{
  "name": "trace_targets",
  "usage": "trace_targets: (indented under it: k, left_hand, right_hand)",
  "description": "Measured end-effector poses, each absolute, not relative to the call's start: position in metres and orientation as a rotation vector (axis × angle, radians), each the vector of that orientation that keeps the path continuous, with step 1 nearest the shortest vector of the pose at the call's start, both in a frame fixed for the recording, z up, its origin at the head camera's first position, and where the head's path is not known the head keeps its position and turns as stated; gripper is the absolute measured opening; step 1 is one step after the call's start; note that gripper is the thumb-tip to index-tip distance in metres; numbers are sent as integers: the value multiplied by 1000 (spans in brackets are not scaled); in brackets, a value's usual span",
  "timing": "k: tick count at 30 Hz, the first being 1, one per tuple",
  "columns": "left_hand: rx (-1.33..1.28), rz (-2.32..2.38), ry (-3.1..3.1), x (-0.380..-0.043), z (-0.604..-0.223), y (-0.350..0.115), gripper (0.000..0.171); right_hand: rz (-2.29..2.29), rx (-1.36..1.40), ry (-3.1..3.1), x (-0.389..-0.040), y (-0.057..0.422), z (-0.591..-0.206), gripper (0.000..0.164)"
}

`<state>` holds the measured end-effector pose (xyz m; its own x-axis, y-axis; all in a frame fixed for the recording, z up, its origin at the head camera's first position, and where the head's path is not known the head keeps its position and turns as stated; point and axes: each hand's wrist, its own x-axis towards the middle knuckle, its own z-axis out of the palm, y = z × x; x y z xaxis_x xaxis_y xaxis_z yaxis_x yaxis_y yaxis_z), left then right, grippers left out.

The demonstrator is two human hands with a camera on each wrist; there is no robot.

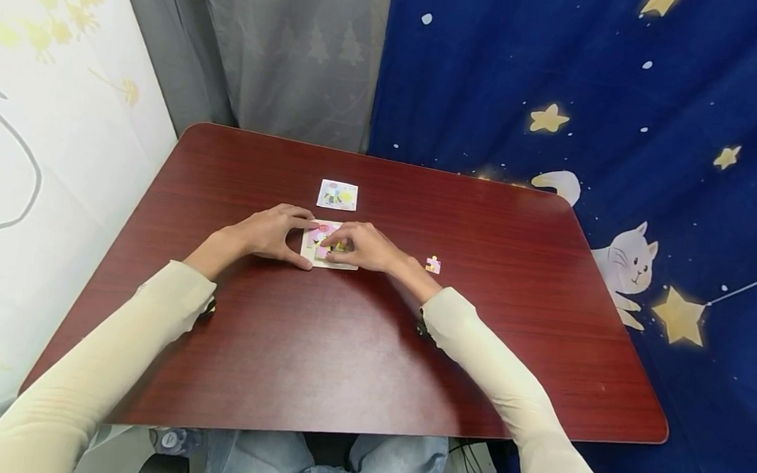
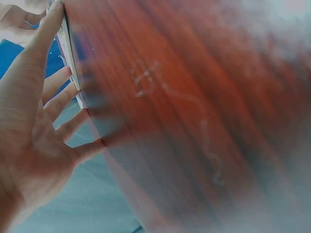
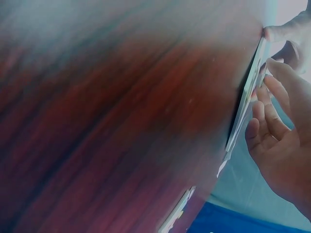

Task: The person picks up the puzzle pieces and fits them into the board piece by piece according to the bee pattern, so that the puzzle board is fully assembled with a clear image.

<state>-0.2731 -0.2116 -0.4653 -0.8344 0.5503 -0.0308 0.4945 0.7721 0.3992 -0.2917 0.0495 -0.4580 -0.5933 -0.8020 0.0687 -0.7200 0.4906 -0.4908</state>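
Note:
A small jigsaw puzzle board [image 1: 343,266] with a pale border and a pink and yellow picture lies flat on the table. My left hand [image 1: 267,232] rests at its left end, fingers spread and nearly straight, the thumb touching the board's near left corner. In the left wrist view, the other fingertips reach down to the tabletop. Over the middle of the board, my right hand [image 1: 371,248] pinches a puzzle piece [image 1: 331,248] between thumb and fingers, mostly hidden by them. To the right lies a loose puzzle piece [image 1: 433,265], pink and yellow, apart from both hands.
Beyond the board, a small picture card [image 1: 338,195] lies on the reddish-brown wooden table [image 1: 510,334]. Grey and blue curtains [image 1: 482,75] hang behind the table's far edge, and a white printed wall hanging [image 1: 61,148] is on the left.

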Motion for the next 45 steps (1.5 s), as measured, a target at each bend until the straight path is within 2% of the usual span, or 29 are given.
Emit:
trace_targets:
  k: [45]
  left_hand:
    - [887,598,2835,-274,-466,-211,97]
  right_hand:
    - [-636,-1416,2597,-289,25,-466,20]
